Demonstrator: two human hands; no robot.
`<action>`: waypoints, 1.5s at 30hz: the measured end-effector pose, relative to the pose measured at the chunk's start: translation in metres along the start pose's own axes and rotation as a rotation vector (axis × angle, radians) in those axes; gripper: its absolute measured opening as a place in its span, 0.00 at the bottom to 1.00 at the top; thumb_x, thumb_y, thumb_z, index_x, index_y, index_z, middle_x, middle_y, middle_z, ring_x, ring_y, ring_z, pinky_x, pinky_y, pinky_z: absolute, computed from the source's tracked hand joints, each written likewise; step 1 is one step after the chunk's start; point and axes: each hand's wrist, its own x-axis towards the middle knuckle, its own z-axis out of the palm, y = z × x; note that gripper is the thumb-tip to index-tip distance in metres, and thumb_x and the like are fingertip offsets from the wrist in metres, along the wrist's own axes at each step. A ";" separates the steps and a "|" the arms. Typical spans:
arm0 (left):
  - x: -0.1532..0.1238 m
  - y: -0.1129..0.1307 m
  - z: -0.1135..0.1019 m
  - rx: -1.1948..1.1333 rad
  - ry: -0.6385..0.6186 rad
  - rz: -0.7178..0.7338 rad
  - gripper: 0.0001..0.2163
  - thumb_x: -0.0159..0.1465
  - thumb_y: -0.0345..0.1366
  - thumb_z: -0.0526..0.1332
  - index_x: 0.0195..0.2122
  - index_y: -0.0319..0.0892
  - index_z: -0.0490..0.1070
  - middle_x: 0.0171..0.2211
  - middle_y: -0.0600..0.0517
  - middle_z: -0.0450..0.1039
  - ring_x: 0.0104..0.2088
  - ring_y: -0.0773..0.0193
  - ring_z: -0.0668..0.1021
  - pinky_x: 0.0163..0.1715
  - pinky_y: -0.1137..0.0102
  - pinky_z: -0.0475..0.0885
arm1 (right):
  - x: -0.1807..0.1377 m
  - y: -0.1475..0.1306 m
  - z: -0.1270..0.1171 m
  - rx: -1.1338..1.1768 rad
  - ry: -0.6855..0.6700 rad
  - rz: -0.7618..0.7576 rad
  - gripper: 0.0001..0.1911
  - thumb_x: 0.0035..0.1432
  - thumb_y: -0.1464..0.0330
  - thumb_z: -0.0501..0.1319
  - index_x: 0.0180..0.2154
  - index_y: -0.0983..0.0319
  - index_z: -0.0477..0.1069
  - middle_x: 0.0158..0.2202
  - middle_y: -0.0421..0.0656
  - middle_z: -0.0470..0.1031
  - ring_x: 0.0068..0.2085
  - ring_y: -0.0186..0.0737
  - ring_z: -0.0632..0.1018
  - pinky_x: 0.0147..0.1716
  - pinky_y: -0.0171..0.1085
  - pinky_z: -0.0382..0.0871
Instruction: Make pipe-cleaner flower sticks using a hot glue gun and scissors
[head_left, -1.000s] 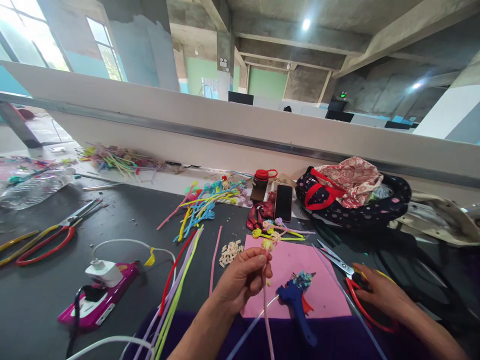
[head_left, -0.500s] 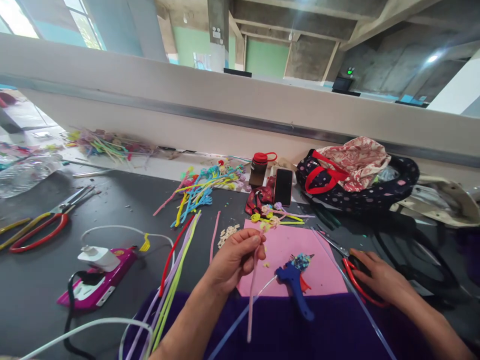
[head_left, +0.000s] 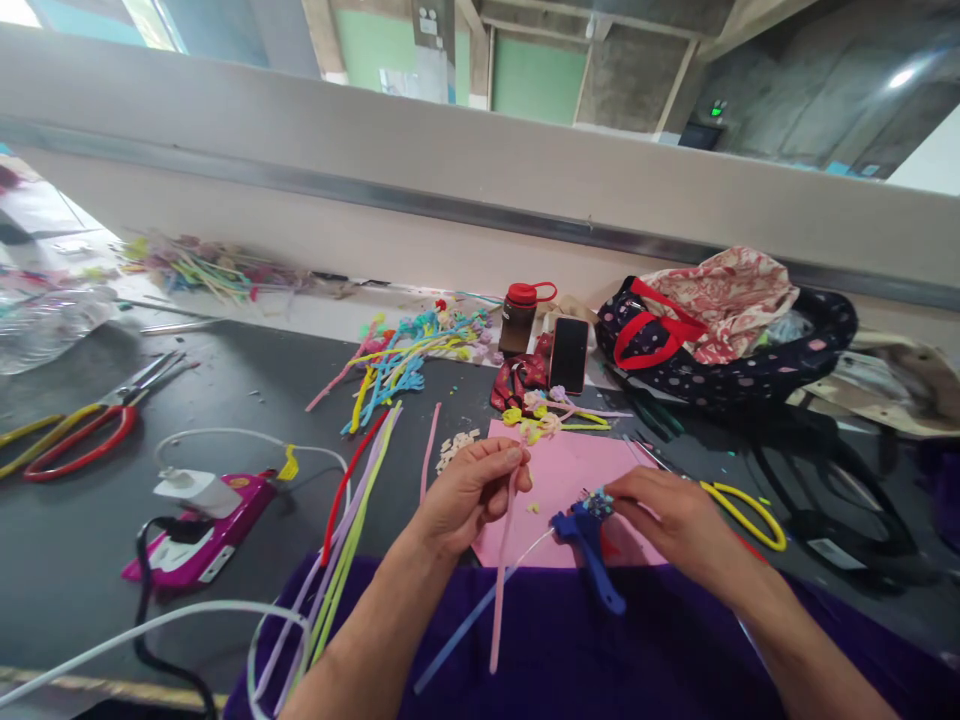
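My left hand (head_left: 476, 490) is closed on a pink pipe cleaner (head_left: 500, 590), whose long end hangs down toward me. Small pale yellow and pink loops show at its top, just above my fingertips. My right hand (head_left: 675, 515) reaches over the pink mat (head_left: 536, 465), its fingers stretched toward the nozzle end of a blue glue gun (head_left: 592, 570). Bluish bits cover that end, and whether my fingertips touch it I cannot tell. A clear glue stick (head_left: 461, 635) lies below the gun. Right of my right wrist are scissors with a yellow handle (head_left: 750, 515), partly hidden.
Loose pipe cleaners (head_left: 360, 510) lie left of my left arm, near a power strip (head_left: 210, 540) and large scissors (head_left: 97, 420). Behind stand finished pipe-cleaner pieces (head_left: 412, 355), a bottle (head_left: 517, 320), a phone (head_left: 569, 355) and a fabric bag (head_left: 675, 370). Small beige pieces (head_left: 454, 450) sit beside the mat.
My right hand has let go of the scissors and moved left to the glue gun's nozzle end. My left hand still holds the pink pipe cleaner. The view has tilted down slightly.
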 end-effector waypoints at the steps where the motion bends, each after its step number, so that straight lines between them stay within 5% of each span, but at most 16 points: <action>1: 0.001 -0.001 -0.001 0.003 -0.008 0.004 0.07 0.55 0.35 0.63 0.27 0.36 0.69 0.20 0.53 0.73 0.09 0.81 0.59 0.08 0.81 0.45 | 0.011 -0.007 0.004 -0.009 -0.022 -0.040 0.10 0.61 0.69 0.53 0.39 0.60 0.72 0.34 0.44 0.76 0.37 0.39 0.75 0.37 0.36 0.66; 7: 0.004 -0.003 -0.005 -0.002 -0.035 -0.003 0.07 0.55 0.35 0.62 0.28 0.36 0.69 0.19 0.54 0.72 0.09 0.81 0.60 0.08 0.81 0.45 | 0.064 -0.025 0.029 -0.243 -0.265 -0.125 0.09 0.58 0.69 0.56 0.33 0.61 0.75 0.30 0.44 0.77 0.33 0.39 0.76 0.31 0.33 0.62; 14: 0.003 0.000 -0.005 -0.029 -0.009 0.010 0.07 0.56 0.36 0.62 0.29 0.37 0.70 0.18 0.56 0.71 0.09 0.81 0.60 0.09 0.82 0.45 | 0.092 -0.008 0.035 -0.265 -0.222 -0.076 0.11 0.57 0.73 0.54 0.31 0.61 0.76 0.31 0.44 0.78 0.33 0.40 0.76 0.31 0.33 0.62; 25: 0.003 -0.003 -0.002 -0.064 -0.023 -0.051 0.07 0.55 0.36 0.63 0.28 0.37 0.70 0.17 0.56 0.70 0.09 0.81 0.60 0.08 0.82 0.46 | 0.044 -0.003 0.015 0.098 0.117 0.076 0.06 0.58 0.69 0.57 0.37 0.60 0.72 0.34 0.40 0.76 0.34 0.35 0.75 0.33 0.31 0.65; 32: 0.002 0.004 -0.008 -0.114 0.030 0.003 0.06 0.55 0.35 0.63 0.29 0.36 0.71 0.17 0.56 0.69 0.09 0.81 0.60 0.07 0.84 0.48 | 0.066 0.002 0.022 -0.011 0.001 -0.067 0.08 0.57 0.73 0.57 0.35 0.60 0.74 0.34 0.41 0.78 0.36 0.36 0.77 0.35 0.32 0.66; 37: 0.006 0.004 -0.010 -0.088 0.081 0.009 0.06 0.55 0.35 0.62 0.30 0.36 0.70 0.18 0.56 0.70 0.09 0.81 0.61 0.08 0.84 0.50 | 0.079 0.008 0.014 -0.057 0.010 -0.029 0.08 0.57 0.71 0.57 0.36 0.59 0.74 0.36 0.42 0.78 0.37 0.39 0.76 0.36 0.34 0.66; 45: 0.004 0.004 -0.007 -0.067 0.033 0.005 0.06 0.55 0.35 0.62 0.29 0.36 0.70 0.18 0.56 0.70 0.10 0.81 0.61 0.08 0.83 0.49 | 0.000 -0.010 0.005 0.045 0.017 0.209 0.08 0.60 0.66 0.54 0.36 0.59 0.72 0.33 0.40 0.76 0.33 0.36 0.76 0.32 0.33 0.65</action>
